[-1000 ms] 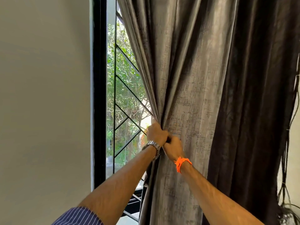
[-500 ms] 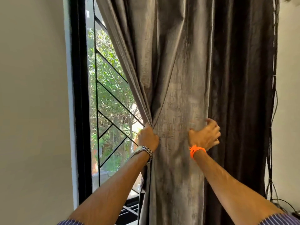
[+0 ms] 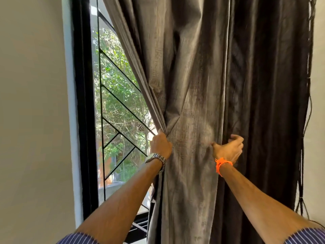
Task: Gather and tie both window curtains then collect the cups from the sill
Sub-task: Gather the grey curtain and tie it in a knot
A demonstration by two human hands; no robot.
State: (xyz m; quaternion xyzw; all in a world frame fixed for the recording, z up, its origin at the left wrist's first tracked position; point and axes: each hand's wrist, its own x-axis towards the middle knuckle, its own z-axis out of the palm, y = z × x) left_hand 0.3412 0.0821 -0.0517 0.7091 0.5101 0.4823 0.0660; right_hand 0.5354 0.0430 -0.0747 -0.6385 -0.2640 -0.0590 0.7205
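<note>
A grey-brown curtain (image 3: 191, 81) hangs in folds over the right part of the window. My left hand (image 3: 161, 145), with a metal watch on the wrist, is clenched on the curtain's bunched left edge. My right hand (image 3: 228, 149), with an orange thread at the wrist, sits further right against a darker fold, fingers curled and blurred; whether it grips cloth is unclear. No cups and no sill top are in view.
The black window frame (image 3: 84, 103) and a black metal grille (image 3: 121, 106) show at the left, with trees outside. A pale wall (image 3: 31, 111) fills the far left. Thin dark cords (image 3: 306, 120) hang along the curtain's right edge.
My right hand left my left hand and moved rightward across the curtain to a darker fold. My left hand kept its hold on the bunched edge.
</note>
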